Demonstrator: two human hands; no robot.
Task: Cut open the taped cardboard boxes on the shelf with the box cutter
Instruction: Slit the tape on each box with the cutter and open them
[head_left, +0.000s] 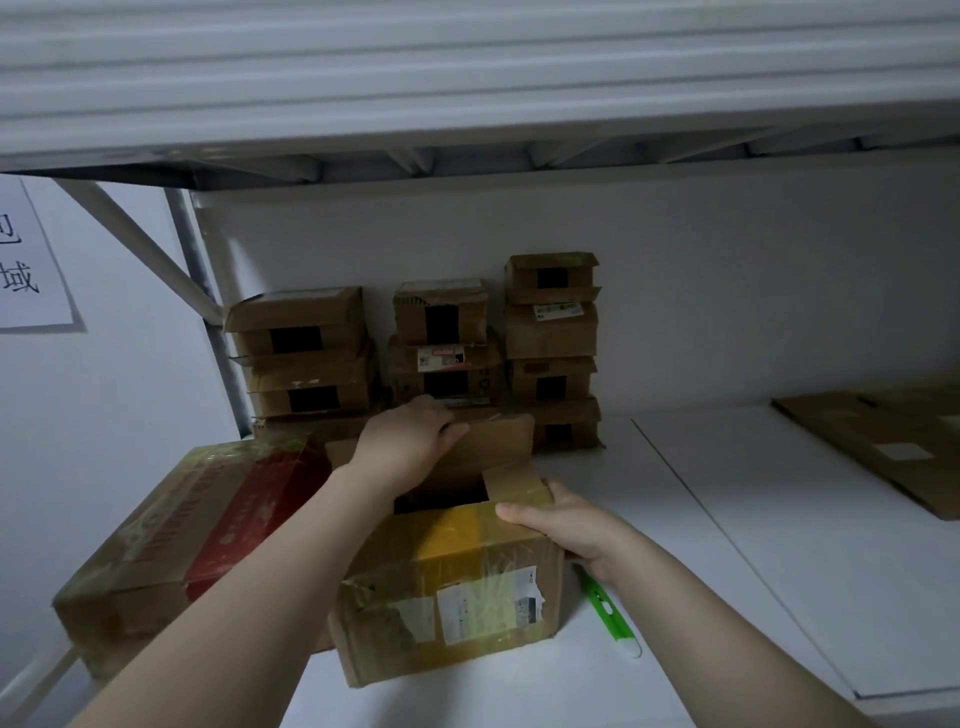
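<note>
The left hand curls its fingers over the top edge of the far flap and grips it, holding that flap upright. The right hand clasps the near right corner of the same front box, thumb on the small side flap and fingers along the front edge. Between the two hands a dark opening shows in the top of the box, so its seam looks already cut and the flaps are being parted.

The box cutter, green with a white end, lies on the shelf just below the right wrist, beside the box; neither hand holds it.

Just left of the left forearm a large box with red print and glossy tape looks closed. Beyond the left hand, against the back wall, stacks of small boxes look closed as well. Well to the right of the right hand lies flattened cardboard.

By my judgement one box is open, and most of the job remains: the cutter must be picked up again for the large box and the stacks
</note>
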